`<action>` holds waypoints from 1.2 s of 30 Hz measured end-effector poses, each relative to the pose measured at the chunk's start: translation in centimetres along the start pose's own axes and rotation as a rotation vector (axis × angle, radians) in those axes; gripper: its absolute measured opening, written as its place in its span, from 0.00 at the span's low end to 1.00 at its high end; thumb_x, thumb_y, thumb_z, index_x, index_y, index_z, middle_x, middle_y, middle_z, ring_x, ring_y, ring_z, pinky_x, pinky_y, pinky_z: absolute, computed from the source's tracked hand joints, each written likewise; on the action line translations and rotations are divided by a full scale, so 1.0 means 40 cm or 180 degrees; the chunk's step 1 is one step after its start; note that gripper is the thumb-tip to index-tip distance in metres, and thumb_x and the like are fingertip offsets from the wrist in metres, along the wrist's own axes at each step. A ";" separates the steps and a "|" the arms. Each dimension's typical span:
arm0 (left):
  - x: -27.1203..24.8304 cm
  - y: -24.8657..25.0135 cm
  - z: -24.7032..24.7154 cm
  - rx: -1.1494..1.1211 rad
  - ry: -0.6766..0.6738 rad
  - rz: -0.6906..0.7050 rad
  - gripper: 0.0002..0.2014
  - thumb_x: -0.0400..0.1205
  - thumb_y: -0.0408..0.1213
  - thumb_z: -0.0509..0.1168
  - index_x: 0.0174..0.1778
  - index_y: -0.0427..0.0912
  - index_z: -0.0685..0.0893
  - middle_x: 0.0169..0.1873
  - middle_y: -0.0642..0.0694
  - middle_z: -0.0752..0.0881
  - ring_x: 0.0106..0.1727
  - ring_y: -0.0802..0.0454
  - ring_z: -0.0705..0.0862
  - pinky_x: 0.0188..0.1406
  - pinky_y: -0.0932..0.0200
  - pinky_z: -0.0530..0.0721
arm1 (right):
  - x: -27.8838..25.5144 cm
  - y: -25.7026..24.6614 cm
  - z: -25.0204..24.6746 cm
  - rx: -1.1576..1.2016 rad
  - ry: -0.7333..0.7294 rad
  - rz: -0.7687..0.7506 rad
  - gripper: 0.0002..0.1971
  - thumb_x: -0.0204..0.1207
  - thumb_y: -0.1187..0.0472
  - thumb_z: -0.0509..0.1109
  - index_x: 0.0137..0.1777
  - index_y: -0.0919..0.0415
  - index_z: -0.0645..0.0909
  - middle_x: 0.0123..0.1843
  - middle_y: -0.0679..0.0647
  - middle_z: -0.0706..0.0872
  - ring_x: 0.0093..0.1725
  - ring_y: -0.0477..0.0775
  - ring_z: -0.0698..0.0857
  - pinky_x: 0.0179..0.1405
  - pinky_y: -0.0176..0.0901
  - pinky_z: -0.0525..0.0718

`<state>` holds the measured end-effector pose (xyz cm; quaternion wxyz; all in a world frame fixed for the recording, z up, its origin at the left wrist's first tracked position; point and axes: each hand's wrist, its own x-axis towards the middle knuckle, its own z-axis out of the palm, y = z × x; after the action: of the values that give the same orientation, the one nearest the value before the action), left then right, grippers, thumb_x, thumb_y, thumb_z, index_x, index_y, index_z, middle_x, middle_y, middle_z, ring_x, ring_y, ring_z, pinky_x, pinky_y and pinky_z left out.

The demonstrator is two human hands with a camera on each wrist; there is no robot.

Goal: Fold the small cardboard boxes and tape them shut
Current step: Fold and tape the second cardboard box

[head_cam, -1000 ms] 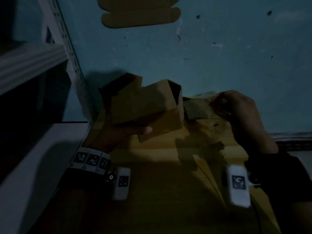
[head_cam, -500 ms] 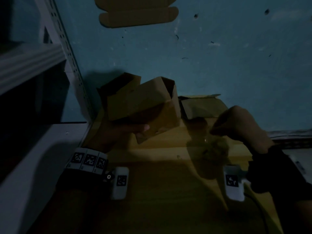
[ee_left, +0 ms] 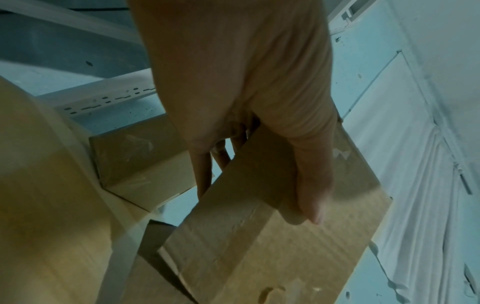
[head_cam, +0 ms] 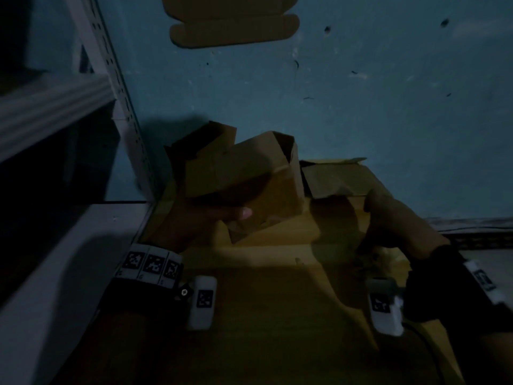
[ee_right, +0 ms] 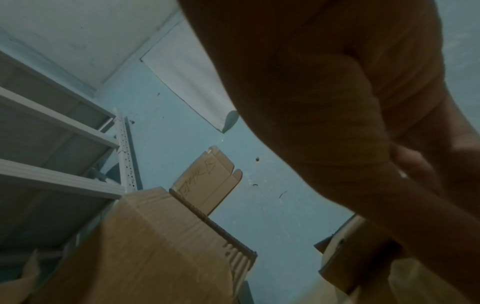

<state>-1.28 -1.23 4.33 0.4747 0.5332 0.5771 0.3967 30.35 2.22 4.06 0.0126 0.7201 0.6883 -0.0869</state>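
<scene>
My left hand (head_cam: 222, 209) holds a small brown cardboard box (head_cam: 249, 168) up over the wooden table (head_cam: 263, 315). In the left wrist view the thumb lies on the box's near face (ee_left: 272, 236) and the fingers (ee_left: 205, 174) wrap behind it. The box's top flaps stand open. My right hand (head_cam: 370, 245) is low at the right of the table, its fingers curled down onto a pale yellowish tape roll (head_cam: 388, 259). The right wrist view shows the curled hand (ee_right: 337, 102) over a round beige rim (ee_right: 342, 265); the grip itself is dim.
An open-flapped box (head_cam: 336, 176) sits on the table behind my right hand. Another box (head_cam: 202, 143) stands behind the held one by the white slotted shelf rack (head_cam: 125, 107). A flat box blank (head_cam: 233, 29) leans on the blue wall.
My right hand left the flap of the box at the back and came down toward me onto the tape roll. The left hand keeps the box almost still.
</scene>
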 end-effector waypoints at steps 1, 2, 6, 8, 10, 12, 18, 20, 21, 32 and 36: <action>0.000 -0.001 0.000 0.0018 0.0013 -0.0027 0.43 0.59 0.49 0.86 0.71 0.48 0.79 0.66 0.50 0.83 0.64 0.49 0.83 0.55 0.52 0.86 | 0.001 0.003 -0.002 -0.0062 -0.0050 -0.0005 0.45 0.56 0.57 0.91 0.70 0.67 0.70 0.68 0.64 0.80 0.64 0.65 0.81 0.55 0.51 0.83; 0.000 -0.001 0.001 -0.0005 0.0007 -0.0027 0.43 0.59 0.49 0.86 0.71 0.48 0.79 0.66 0.50 0.84 0.64 0.49 0.84 0.52 0.55 0.86 | 0.001 0.005 -0.007 -0.0035 -0.0124 -0.0005 0.45 0.57 0.56 0.91 0.70 0.67 0.71 0.68 0.63 0.79 0.64 0.64 0.81 0.54 0.49 0.83; 0.001 0.007 0.004 -0.0014 -0.0153 -0.0016 0.28 0.71 0.38 0.79 0.68 0.47 0.81 0.62 0.50 0.85 0.60 0.51 0.85 0.49 0.57 0.85 | -0.001 0.008 -0.028 0.0261 -0.0550 0.0040 0.25 0.73 0.55 0.82 0.65 0.68 0.84 0.61 0.60 0.86 0.54 0.56 0.87 0.43 0.40 0.84; 0.002 0.010 0.004 0.0041 -0.0279 -0.0063 0.30 0.70 0.42 0.79 0.68 0.46 0.81 0.63 0.47 0.86 0.62 0.46 0.85 0.54 0.50 0.85 | 0.001 0.011 -0.039 0.0509 -0.0477 0.0098 0.15 0.79 0.55 0.76 0.56 0.67 0.88 0.54 0.59 0.91 0.45 0.51 0.89 0.39 0.36 0.83; 0.004 0.011 0.001 0.0038 -0.0285 -0.0128 0.30 0.69 0.44 0.81 0.67 0.45 0.81 0.61 0.46 0.86 0.61 0.45 0.86 0.50 0.51 0.86 | 0.000 0.016 -0.049 0.0541 -0.0298 0.0136 0.09 0.80 0.58 0.76 0.50 0.65 0.87 0.48 0.57 0.90 0.44 0.53 0.89 0.44 0.43 0.87; 0.004 0.007 0.003 -0.0023 -0.0266 -0.0163 0.29 0.68 0.43 0.80 0.65 0.42 0.83 0.59 0.45 0.87 0.59 0.45 0.86 0.48 0.53 0.86 | -0.006 0.019 -0.050 0.0580 -0.0128 0.0177 0.09 0.78 0.62 0.77 0.54 0.67 0.87 0.51 0.59 0.90 0.50 0.57 0.90 0.51 0.49 0.89; 0.013 -0.014 0.009 -0.0101 0.0004 0.0148 0.31 0.64 0.42 0.81 0.64 0.44 0.84 0.61 0.47 0.87 0.60 0.50 0.86 0.56 0.54 0.85 | -0.005 0.057 -0.024 0.0780 0.0698 0.0025 0.08 0.74 0.61 0.81 0.39 0.65 0.88 0.31 0.58 0.90 0.29 0.51 0.87 0.25 0.38 0.75; 0.009 -0.010 0.013 -0.0199 0.0023 0.0272 0.28 0.66 0.37 0.81 0.63 0.44 0.85 0.60 0.48 0.87 0.59 0.52 0.86 0.57 0.54 0.85 | -0.005 0.049 -0.031 0.0976 0.0899 -0.0162 0.09 0.76 0.59 0.80 0.40 0.65 0.89 0.32 0.58 0.91 0.31 0.53 0.88 0.28 0.41 0.79; 0.013 -0.012 0.012 -0.0217 0.0067 0.0348 0.29 0.65 0.37 0.81 0.64 0.44 0.84 0.61 0.49 0.87 0.59 0.53 0.86 0.56 0.56 0.86 | -0.003 0.041 -0.035 0.1124 0.0993 -0.0292 0.10 0.77 0.58 0.78 0.39 0.65 0.89 0.33 0.58 0.91 0.31 0.54 0.89 0.31 0.43 0.82; 0.004 -0.009 0.015 -0.0485 0.0004 0.1090 0.32 0.67 0.33 0.80 0.68 0.42 0.78 0.59 0.48 0.87 0.58 0.57 0.87 0.50 0.64 0.87 | -0.018 -0.090 0.013 0.2958 0.0513 -0.1290 0.07 0.83 0.57 0.73 0.46 0.58 0.89 0.44 0.52 0.93 0.49 0.54 0.92 0.59 0.69 0.87; 0.009 -0.007 0.021 -0.0910 -0.0082 0.0803 0.22 0.74 0.38 0.75 0.64 0.43 0.82 0.53 0.48 0.90 0.54 0.51 0.90 0.46 0.63 0.87 | -0.035 -0.110 0.010 0.3539 0.0198 -0.1561 0.11 0.83 0.73 0.65 0.60 0.65 0.86 0.53 0.68 0.91 0.56 0.64 0.90 0.57 0.58 0.90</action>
<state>-0.54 -0.97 3.81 0.4994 0.5334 0.4374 0.5242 25.89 1.00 4.32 -0.4058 0.4414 0.6857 -0.4127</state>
